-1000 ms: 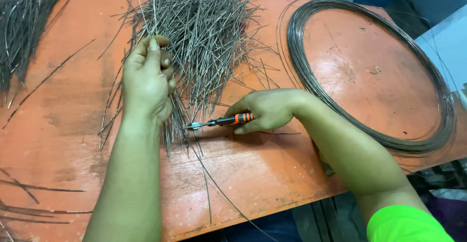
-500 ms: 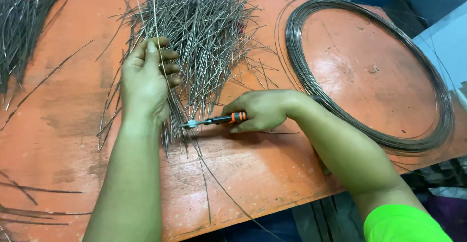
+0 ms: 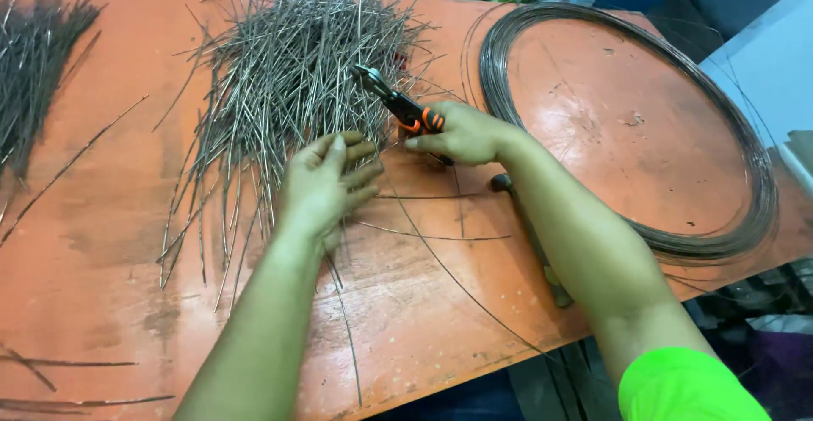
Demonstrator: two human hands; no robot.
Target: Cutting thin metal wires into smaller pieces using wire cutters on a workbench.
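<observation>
Two bare hands work over an orange table [image 3: 110, 243] that we see from above. The right hand [image 3: 461, 133] is closed around the orange-and-black handles of a pair of pliers [image 3: 398, 103], whose dark metal nose points up and to the left and lies over the near edge of a big loose pile of cut wire pieces [image 3: 288, 82]. We cannot tell whether the nose is pinching a wire or only resting among them. The left hand [image 3: 326, 184] lies palm down just beside the pliers, its fingers [image 3: 360, 154] spread and slightly curled, the tips touching the lower right fringe of the pile; it grips nothing that we can make out. The pile fans out from the top middle of the table down towards the left forearm, with thin straight pieces sticking out at all angles. To the right, well apart from the pile, a large coil of dark wire [image 3: 745, 218] lies flat, its ring reaching nearly to the table's right edge. One long single strand [image 3: 449, 277] curves from under the hands down to the near edge. At the far left we see a second, darker bundle of wire pieces [image 3: 38, 65], and a few stray pieces [image 3: 68, 362] lie in the lower left corner. A bright green sleeve [image 3: 686, 387] covers the right upper arm.
</observation>
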